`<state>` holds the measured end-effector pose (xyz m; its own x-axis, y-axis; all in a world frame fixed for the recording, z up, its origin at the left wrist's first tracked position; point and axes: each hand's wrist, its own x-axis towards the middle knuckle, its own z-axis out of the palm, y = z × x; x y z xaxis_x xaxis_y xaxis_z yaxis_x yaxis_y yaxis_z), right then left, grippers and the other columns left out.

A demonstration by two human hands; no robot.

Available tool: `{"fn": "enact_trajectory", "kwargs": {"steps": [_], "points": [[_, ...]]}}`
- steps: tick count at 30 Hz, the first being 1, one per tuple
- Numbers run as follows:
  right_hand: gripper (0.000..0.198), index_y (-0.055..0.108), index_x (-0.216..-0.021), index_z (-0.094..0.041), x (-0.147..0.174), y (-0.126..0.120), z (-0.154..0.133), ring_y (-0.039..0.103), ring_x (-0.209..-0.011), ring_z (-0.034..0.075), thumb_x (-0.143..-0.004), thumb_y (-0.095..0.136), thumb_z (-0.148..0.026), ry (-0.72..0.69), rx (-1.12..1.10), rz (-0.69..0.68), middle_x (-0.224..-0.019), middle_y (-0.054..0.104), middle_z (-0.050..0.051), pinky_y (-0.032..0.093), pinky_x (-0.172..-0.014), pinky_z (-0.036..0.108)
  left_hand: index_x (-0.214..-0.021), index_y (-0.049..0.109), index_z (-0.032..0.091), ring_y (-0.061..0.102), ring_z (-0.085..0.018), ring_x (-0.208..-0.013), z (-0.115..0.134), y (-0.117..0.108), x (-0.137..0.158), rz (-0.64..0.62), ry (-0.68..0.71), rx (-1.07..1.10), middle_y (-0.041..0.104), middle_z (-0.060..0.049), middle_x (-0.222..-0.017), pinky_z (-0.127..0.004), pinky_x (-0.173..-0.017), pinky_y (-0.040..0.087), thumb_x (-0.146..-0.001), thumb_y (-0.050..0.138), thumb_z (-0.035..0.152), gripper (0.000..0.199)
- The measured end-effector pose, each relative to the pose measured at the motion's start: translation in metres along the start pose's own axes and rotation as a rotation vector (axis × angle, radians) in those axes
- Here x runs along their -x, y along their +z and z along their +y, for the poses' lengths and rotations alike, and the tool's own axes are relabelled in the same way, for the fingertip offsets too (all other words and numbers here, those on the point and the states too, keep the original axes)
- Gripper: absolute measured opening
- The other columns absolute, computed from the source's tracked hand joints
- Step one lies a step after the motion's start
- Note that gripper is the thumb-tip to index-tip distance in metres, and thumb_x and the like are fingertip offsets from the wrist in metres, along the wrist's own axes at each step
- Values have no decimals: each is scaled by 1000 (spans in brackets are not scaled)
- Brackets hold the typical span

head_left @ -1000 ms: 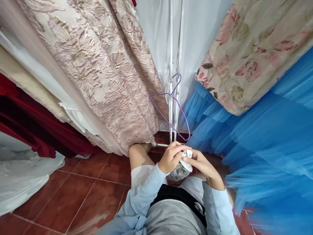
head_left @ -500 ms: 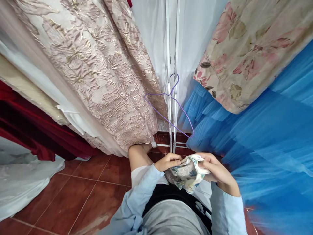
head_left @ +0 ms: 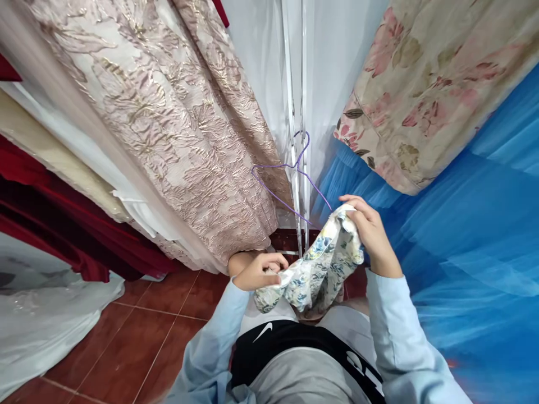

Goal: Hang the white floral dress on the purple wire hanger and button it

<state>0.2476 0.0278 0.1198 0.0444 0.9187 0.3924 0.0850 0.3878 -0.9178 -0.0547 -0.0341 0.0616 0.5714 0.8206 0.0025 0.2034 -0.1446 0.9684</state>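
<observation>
A white garment with a blue, green and yellow floral print [head_left: 314,264] is stretched slantwise between my hands, above my lap. My left hand [head_left: 263,270] pinches its lower left edge, fingers curled. Higher and to the right, my right hand [head_left: 370,227] grips the upper corner between thumb and fingers. The rest of the cloth sags in folds below. Just behind the raised corner, a purple wire hanger [head_left: 275,196] hangs from a white metal rack [head_left: 298,112]; the garment and right hand cover its lower right end.
A pink and gold brocade dress [head_left: 168,140] hangs at left, with dark red velvet cloth [head_left: 54,219] beyond it. To the right are a floral beige garment [head_left: 404,106] and a wide blue tulle skirt [head_left: 475,235]. Red-brown tiles [head_left: 147,331] cover the floor.
My right hand has risen and moved forward, lifting its corner of the garment. The left hand has shifted left and slightly down. The bunched garment is now spread out between them.
</observation>
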Motion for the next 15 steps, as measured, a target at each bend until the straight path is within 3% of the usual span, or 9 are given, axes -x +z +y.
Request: {"fn": "enact_trajectory", "kwargs": {"steps": [2, 4, 6, 10, 15], "points": [[16, 65, -75, -20, -12, 13, 7, 60, -91, 20, -82, 60, -34, 112, -41, -61, -103, 70, 5, 44, -77, 30, -97, 69, 14, 43, -10, -59, -10, 9, 1, -42, -26, -109, 54, 2, -67, -22, -55, 30, -69, 84, 59, 55], [18, 63, -75, -20, -15, 20, 14, 55, -73, 17, -81, 61, -37, 239, -113, -102, -82, 66, 2, 40, -66, 28, -76, 65, 16, 42, -11, -59, -21, 13, 1, 8, 4, -290, 49, 3, -61, -23, -58, 31, -80, 77, 44, 31], [18, 62, -73, -20, -14, 20, 20, 47, -62, 14, -78, 64, -38, 296, -170, -95, -68, 57, -1, 35, -59, 26, -61, 56, 16, 43, -12, -61, -33, 4, 1, 108, 41, -431, 48, 2, -60, -25, -61, 34, -88, 63, 32, 32], [16, 62, -72, -20, -9, 7, 20, 44, -59, 13, -74, 66, -35, 282, -218, -20, -65, 55, -2, 32, -56, 25, -73, 65, 17, 60, -20, -86, -57, -45, -6, 315, 25, -564, 64, -6, -88, -30, -83, 46, -88, 49, 21, 22], [26, 55, -65, -20, -10, 2, 11, 34, -53, 11, -74, 70, -40, 260, -150, -61, -56, 44, -4, 24, -51, 25, -86, 67, 17, 61, -26, -101, -61, -127, -46, 571, -65, -757, 65, -11, -98, -38, -97, 46, -88, 44, 20, 23]]}}
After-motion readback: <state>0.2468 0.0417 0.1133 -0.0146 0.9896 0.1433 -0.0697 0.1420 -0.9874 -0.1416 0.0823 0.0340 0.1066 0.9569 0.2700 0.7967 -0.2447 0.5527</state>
